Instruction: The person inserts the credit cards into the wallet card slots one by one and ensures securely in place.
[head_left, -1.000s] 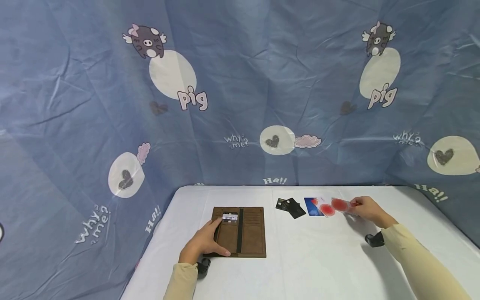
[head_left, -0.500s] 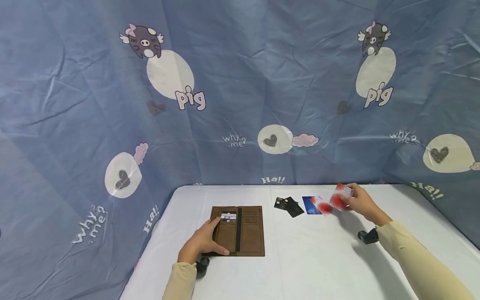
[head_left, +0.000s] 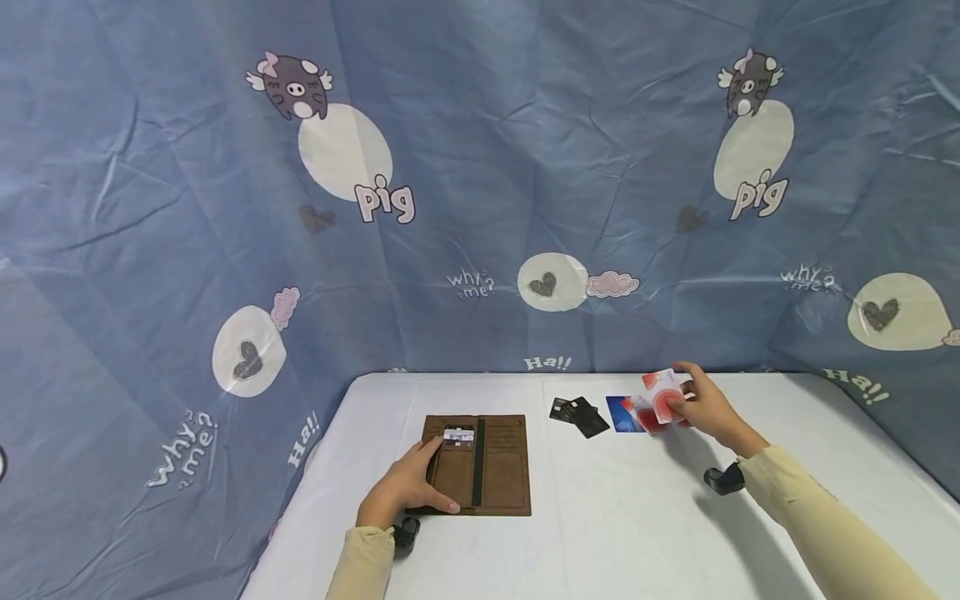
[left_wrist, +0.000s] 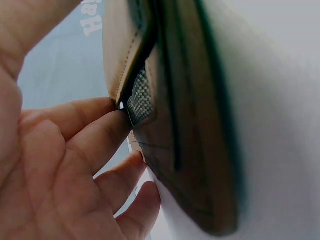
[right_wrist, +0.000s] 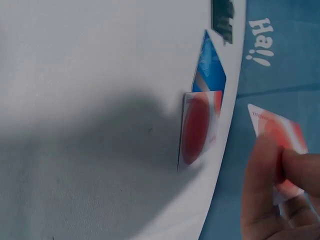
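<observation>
Where right hand point(head_left: 711, 411) pinches, card point(head_left: 663, 395) hides.

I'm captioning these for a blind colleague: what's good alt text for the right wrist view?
A right hand pinches a red-and-white card in front of a blue cloth printed "Ha!!". On a white table, a similar card partly covers a blue card; part of a dark card shows at the top.
</observation>
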